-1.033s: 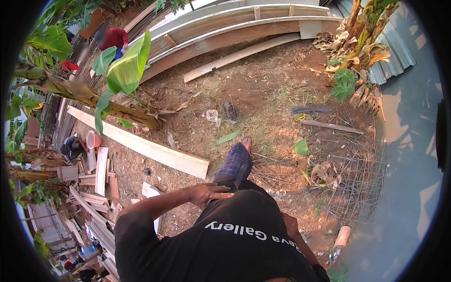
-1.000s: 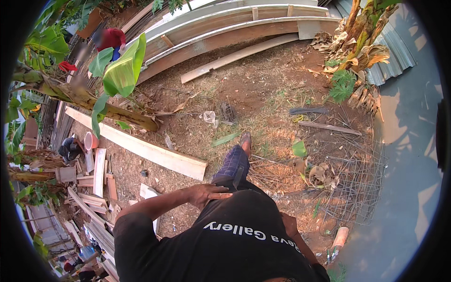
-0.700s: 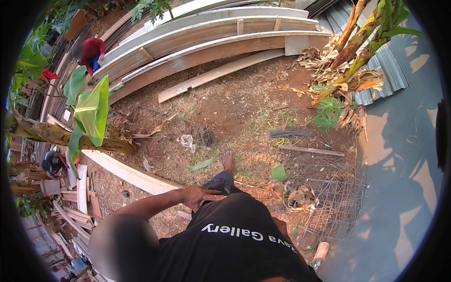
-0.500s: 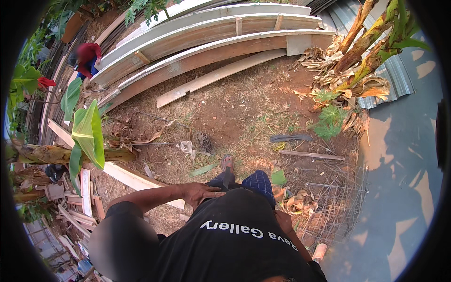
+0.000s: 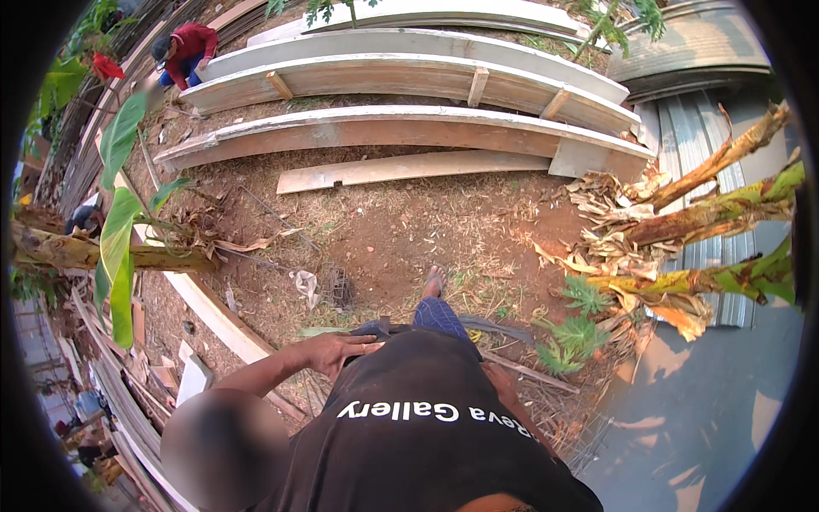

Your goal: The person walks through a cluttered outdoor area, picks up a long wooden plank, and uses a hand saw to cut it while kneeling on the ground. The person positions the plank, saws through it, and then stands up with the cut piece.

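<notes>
A black shirt (image 5: 409,448) with white lettering covers the person's torso. The left hand (image 5: 335,352) rests at its waist, fingers loosely extended; the right hand (image 5: 501,382) is opposite, finger state impossible to tell. Outdoors: dry, grassy soil (image 5: 384,226), long boards (image 5: 401,134), banana stems (image 5: 708,219).

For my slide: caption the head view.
Bare left hand against a black shirt, long white-edged wooden boards ahead.

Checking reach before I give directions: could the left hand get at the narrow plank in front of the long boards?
Probably not: the left hand rests against the black shirt, and the plank lies beyond the forward foot, across a stretch of dirt.
</notes>
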Tool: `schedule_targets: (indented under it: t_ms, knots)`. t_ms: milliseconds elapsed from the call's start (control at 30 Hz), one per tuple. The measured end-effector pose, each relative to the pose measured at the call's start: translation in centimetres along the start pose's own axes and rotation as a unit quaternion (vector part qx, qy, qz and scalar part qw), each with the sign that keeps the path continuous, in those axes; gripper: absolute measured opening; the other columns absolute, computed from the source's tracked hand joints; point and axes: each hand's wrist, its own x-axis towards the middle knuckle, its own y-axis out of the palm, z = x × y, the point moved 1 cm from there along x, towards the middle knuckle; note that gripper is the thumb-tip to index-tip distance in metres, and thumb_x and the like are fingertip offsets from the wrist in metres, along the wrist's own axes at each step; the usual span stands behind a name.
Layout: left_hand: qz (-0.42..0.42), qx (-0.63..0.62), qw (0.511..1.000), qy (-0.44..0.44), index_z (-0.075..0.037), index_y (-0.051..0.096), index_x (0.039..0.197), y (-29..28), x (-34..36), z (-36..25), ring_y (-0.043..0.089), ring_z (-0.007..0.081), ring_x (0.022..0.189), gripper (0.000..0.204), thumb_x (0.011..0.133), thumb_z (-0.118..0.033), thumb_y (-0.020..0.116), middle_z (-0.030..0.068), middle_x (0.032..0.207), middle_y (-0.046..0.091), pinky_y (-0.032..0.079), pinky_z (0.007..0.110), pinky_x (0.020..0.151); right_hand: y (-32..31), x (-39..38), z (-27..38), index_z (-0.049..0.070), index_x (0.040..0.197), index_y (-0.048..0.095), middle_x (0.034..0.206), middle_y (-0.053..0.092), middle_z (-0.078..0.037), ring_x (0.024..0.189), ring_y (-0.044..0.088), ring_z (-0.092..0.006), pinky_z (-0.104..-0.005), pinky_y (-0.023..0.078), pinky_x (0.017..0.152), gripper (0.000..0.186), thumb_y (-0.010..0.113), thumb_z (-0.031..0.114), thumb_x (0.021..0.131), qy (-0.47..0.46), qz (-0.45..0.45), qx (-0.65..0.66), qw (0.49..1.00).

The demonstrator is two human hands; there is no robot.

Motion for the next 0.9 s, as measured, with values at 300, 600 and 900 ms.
schedule_targets:
  t_ms: [300, 600, 900]
  knots:
    - [-0.132, 0.062, 0.987, -0.061, -0.025, 0.016, 0.16, -3.9, 9.3, -2.9, 0.042, 0.0374, 0.14, 0.123, 0.064, -0.063, 0.081, 0.0163, 0.153, 0.043, 0.032, 0.053, 0.116, -15.0, 18.1, -10.8, 0.009, 0.117, 0.064, 0.11, 0.066, -0.01, 0.107, 0.064, -0.0307, -0.0414, 0.055, 0.083, 0.046, 0.071, 0.023, 0.074, -0.223, 0.301, 0.012, 0.927]
    - [-0.346, -0.253, 0.843, -0.324, -0.022, 0.026, 0.159, -13.8, 12.9, 3.6, 0.067, 0.0353, 0.109, 0.091, 0.085, -0.044, 0.075, 0.0149, 0.112, 0.073, 0.049, 0.043, 0.099, -19.4, 42.2, -18.7, 0.01, 0.142, 0.051, 0.134, 0.06, -0.021, 0.123, 0.059, -0.0346, -0.0422, 0.049, 0.099, 0.069, 0.074, 0.042, 0.086, 0.024, 0.213, -0.043, 0.976]
    - [-0.449, -0.325, 0.718, -0.42, -0.009, 0.036, 0.153, -15.6, 20.7, 23.0, 0.062, 0.0362, 0.119, 0.076, 0.091, -0.044, 0.065, 0.0238, 0.134, 0.06, 0.048, 0.045, 0.101, -13.3, 56.9, -28.6, 0.005, 0.143, 0.05, 0.122, 0.068, -0.02, 0.106, 0.069, -0.0296, -0.0401, 0.053, 0.093, 0.07, 0.076, 0.037, 0.086, 0.148, 0.348, 0.035, 0.925]
